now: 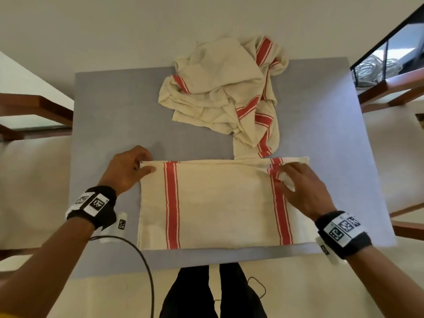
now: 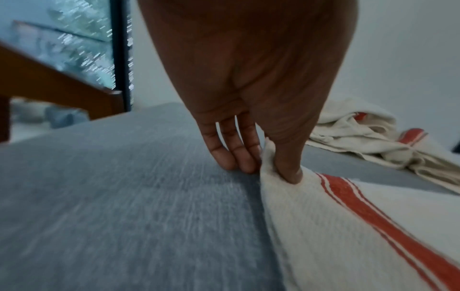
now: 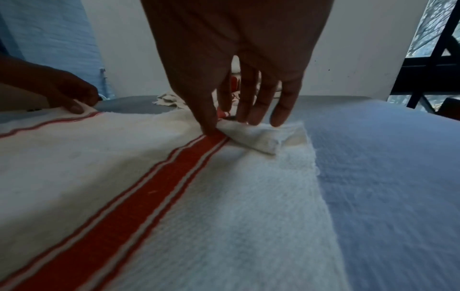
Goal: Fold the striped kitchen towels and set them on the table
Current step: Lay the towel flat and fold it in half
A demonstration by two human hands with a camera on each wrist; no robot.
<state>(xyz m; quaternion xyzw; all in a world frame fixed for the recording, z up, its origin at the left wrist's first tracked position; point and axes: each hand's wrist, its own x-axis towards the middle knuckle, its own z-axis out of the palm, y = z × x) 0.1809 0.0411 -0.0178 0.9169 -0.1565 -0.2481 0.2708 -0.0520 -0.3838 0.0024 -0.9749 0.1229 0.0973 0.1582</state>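
A cream towel with red stripes (image 1: pixel 220 203) lies folded flat on the grey table (image 1: pixel 110 111), near its front edge. My left hand (image 1: pixel 135 166) pinches its far left corner, thumb on top (image 2: pixel 288 173) and fingers (image 2: pixel 234 155) against the table. My right hand (image 1: pixel 296 182) is at the far right corner. There the thumb (image 3: pixel 209 126) sits by the red stripe (image 3: pixel 154 187) and the fingers hold a turned-over flap of the towel (image 3: pixel 251 139). A crumpled pile of the same striped towels (image 1: pixel 224 92) lies at the far middle, and one trails down to the flat towel's far edge.
Wooden chair frames stand to the left (image 1: pixel 41 106) and right (image 1: pixel 390 88) of the table. A black cable (image 1: pixel 142 260) loops over the near left corner. My legs (image 1: pixel 213 294) are at the front edge. A dark railing (image 1: pixel 390 47) is at the far right.
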